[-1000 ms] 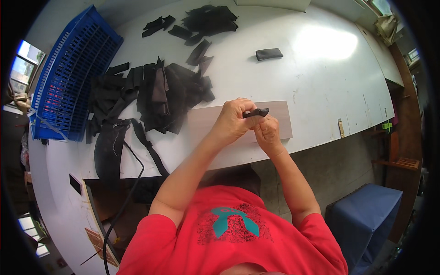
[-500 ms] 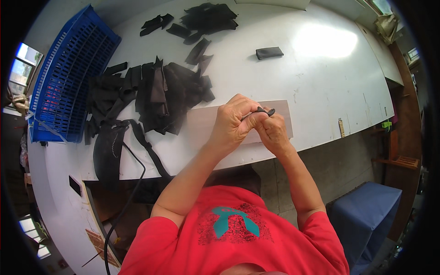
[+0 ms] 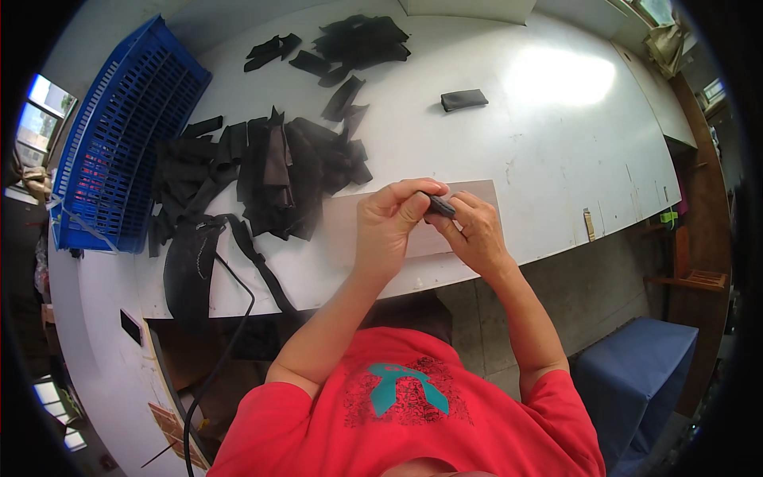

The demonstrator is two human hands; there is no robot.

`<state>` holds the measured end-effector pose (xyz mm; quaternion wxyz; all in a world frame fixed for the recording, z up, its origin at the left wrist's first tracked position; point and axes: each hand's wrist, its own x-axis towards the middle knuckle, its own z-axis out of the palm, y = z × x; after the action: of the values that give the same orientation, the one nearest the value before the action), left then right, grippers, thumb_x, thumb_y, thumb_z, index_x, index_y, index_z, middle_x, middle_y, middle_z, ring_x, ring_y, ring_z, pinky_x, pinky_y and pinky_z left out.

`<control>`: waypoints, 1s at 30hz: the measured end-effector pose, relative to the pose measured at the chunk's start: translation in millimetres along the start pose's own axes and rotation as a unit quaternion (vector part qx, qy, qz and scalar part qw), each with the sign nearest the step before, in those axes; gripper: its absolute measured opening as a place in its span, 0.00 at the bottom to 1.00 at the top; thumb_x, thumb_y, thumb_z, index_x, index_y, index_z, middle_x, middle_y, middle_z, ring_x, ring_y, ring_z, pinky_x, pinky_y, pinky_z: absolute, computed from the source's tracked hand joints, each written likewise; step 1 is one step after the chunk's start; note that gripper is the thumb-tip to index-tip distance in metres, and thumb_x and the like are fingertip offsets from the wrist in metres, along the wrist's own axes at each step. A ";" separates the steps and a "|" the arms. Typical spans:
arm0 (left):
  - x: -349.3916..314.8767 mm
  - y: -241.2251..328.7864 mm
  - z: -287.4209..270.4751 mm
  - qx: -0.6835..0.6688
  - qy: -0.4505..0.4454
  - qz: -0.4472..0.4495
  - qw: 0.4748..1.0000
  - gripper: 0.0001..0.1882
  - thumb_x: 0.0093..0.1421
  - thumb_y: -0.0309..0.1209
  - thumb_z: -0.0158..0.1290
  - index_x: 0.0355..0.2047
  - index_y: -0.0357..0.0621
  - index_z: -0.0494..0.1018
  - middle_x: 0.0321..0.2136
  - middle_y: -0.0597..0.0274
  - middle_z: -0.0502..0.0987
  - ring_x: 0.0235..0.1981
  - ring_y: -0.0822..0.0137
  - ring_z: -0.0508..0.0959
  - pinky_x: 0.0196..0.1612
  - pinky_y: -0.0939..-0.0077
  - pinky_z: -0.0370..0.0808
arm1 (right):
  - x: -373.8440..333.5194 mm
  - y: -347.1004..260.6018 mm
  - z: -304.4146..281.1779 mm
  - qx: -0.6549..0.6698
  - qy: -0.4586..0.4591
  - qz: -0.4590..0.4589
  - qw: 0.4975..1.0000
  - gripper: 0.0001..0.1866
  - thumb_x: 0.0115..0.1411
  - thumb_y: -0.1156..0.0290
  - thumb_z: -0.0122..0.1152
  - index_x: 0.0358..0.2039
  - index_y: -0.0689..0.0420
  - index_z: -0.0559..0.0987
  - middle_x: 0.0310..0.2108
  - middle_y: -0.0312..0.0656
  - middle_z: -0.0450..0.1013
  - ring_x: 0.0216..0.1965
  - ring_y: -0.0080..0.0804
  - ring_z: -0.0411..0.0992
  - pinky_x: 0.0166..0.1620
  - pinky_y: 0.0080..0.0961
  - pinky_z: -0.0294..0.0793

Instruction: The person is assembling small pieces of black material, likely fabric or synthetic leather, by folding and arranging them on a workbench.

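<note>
the small black piece, probably folded fabric (image 3: 439, 206), is held between both hands above the wood-grain board (image 3: 350, 219) on the bench (image 3: 556, 159). compared with half a second earlier, it has moved leftward and nearer the body, and more of it shows. the left hand (image 3: 385, 226) has its grip pinched closed on one end; the right hand's (image 3: 482, 234) grip appears narrowed on the other. the shift suggests re-gripping, with handling unfinished. a folded black fabric piece (image 3: 464, 100) lies apart, unmoved.
</note>
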<state>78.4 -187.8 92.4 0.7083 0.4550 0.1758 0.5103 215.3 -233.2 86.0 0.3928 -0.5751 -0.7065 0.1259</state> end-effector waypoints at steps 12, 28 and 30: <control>1.6 -1.7 -19.1 0.007 0.034 -0.014 0.999 0.07 0.55 0.28 0.50 0.31 0.38 0.73 0.32 0.57 0.74 0.36 0.70 0.71 0.43 0.76 0.66 | -0.5 6.2 8.6 -0.019 -0.025 -0.001 1.000 0.10 0.48 0.72 0.57 0.17 0.60 0.67 0.14 0.42 0.63 0.16 0.42 0.63 0.20 0.33 0.61; 155.9 -49.3 -158.9 0.784 0.170 -0.019 0.597 0.07 0.45 0.31 0.55 0.26 0.44 0.74 0.29 0.55 0.75 0.35 0.55 0.73 0.36 0.67 0.71 | -58.8 20.6 -5.7 0.267 0.033 0.345 0.899 0.15 0.59 0.66 0.45 0.27 0.66 0.73 0.15 0.35 0.66 0.18 0.18 0.63 0.23 0.15 0.63; 144.4 -33.7 -148.9 0.731 0.216 0.057 0.645 0.07 0.45 0.31 0.57 0.20 0.39 0.74 0.17 0.58 0.74 0.22 0.61 0.75 0.27 0.69 0.71 | -73.0 0.5 2.1 0.262 0.001 0.360 0.895 0.15 0.59 0.66 0.45 0.28 0.66 0.73 0.15 0.34 0.66 0.18 0.18 0.63 0.23 0.16 0.64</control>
<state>51.5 6.8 17.7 0.0575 0.7112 0.6131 0.3391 216.5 -299.0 54.3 0.4579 -0.6668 -0.3919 0.4383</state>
